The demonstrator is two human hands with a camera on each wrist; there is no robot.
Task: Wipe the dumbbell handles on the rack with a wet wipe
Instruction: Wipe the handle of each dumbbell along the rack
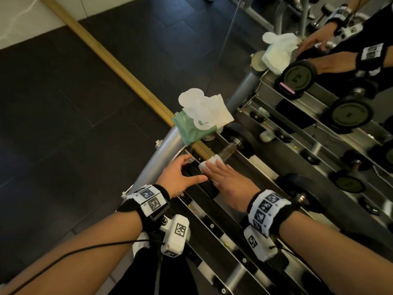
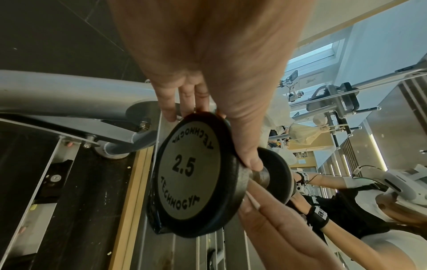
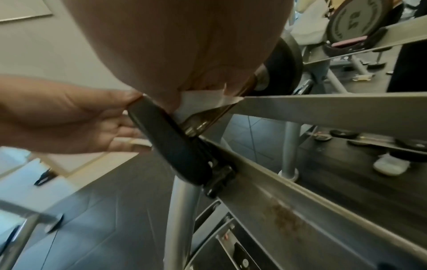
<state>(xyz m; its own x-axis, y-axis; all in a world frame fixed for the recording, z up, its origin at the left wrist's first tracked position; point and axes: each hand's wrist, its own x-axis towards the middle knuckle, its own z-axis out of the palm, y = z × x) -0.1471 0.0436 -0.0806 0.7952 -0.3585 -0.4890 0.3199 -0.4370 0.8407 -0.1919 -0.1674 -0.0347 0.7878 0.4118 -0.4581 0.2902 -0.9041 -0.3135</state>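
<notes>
A small 2.5 dumbbell lies on the top tier of the steel rack [image 1: 265,167], at its left end. My left hand [image 1: 191,169] grips the near black weight plate [image 2: 191,175], thumb on one side of the rim and fingers on the other. My right hand [image 1: 214,167] holds a folded white wet wipe [image 1: 209,163] against the metal handle [image 1: 228,150], close to that plate. In the right wrist view the wipe [image 3: 203,99] shows under my palm on the handle [image 3: 208,118]. The far plate [image 1: 240,137] stays in its cradle.
A green wipe pack [image 1: 191,130] with white wipes pulled out rests on the rack's end post. A mirror [image 1: 319,60] behind the rack repeats the scene. More dumbbells [image 1: 297,188] sit to the right and on lower tiers. Dark floor [image 1: 63,103] lies to the left.
</notes>
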